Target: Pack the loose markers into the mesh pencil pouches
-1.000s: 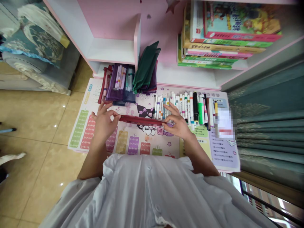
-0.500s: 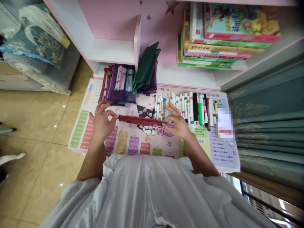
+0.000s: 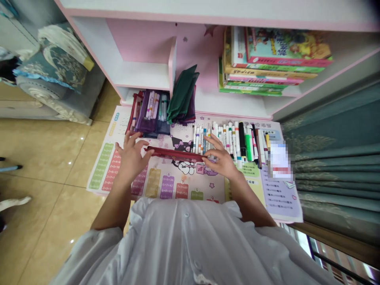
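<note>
A dark red mesh pouch (image 3: 176, 154) is stretched level above the desk mat, its long edge across my view. My left hand (image 3: 133, 158) pinches its left end between thumb and finger, the other fingers spread. At the right end, my right hand (image 3: 219, 158) grips the corner the same way. Just beyond my right hand lies a row of markers (image 3: 228, 136), mostly white, with a thick black one (image 3: 242, 138) and a green one (image 3: 248, 144). Filled mesh pouches (image 3: 148, 114) with markers inside lie past my left hand, and folded green pouches (image 3: 182, 93) lean beside them.
A pink and white shelf (image 3: 145, 73) rises behind the desk, with stacked books (image 3: 285, 51) at its right. The printed desk mat (image 3: 162, 186) covers the desktop. A blurred-out item (image 3: 280, 160) lies at the right edge, near a teal curtain (image 3: 335, 146).
The camera view has tilted slightly, so the shelf and desk sit lower in the picture. Both hands still hold the red pouch by its ends.
</note>
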Available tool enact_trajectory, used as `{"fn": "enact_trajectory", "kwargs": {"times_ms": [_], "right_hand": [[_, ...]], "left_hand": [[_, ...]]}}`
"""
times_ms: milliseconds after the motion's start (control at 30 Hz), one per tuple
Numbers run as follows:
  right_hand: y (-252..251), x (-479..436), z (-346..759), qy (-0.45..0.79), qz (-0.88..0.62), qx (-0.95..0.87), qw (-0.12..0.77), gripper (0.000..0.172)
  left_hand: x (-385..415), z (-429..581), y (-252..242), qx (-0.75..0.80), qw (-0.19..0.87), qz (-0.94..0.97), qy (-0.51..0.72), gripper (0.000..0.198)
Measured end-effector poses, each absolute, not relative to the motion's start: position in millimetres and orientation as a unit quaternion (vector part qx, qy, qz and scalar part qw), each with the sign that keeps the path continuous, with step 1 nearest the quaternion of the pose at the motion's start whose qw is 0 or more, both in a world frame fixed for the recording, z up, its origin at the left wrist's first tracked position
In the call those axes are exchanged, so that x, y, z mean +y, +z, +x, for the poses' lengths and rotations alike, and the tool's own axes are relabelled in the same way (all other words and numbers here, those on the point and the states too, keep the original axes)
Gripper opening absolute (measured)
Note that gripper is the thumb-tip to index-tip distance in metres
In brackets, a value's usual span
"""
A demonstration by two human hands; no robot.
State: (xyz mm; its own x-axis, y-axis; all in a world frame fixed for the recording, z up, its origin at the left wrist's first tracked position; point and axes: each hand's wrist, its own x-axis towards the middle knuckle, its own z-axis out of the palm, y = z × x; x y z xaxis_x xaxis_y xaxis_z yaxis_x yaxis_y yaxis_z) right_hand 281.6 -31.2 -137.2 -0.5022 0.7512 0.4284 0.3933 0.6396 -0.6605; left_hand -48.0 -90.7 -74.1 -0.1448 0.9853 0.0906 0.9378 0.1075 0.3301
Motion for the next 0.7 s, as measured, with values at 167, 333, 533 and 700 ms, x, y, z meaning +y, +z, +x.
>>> {"fn": "enact_trajectory", "kwargs": {"times_ms": [167,333,533,700], "right_hand": [[-137,-31,281,0.234,-0.328,-0.832,0.381,0.010],[-140,-30,281,0.217,-0.327,-0.834,0.387,0.010],[-143,-30,277,0.215,-0.344,-0.824,0.395,0.013],[-145,-31,274,0.210,-0.356,-0.810,0.416,0.010]], "left_hand": [[-83,-40,-90,0.655,0.055,0.747,0.100,0.028],[-79,-34,-97,0.600,0.043,0.790,0.116,0.019],[-77,-34,-109,0.558,0.052,0.810,0.170,0.015],[-83,-37,-111,0.536,0.056,0.808,0.236,0.022]]}}
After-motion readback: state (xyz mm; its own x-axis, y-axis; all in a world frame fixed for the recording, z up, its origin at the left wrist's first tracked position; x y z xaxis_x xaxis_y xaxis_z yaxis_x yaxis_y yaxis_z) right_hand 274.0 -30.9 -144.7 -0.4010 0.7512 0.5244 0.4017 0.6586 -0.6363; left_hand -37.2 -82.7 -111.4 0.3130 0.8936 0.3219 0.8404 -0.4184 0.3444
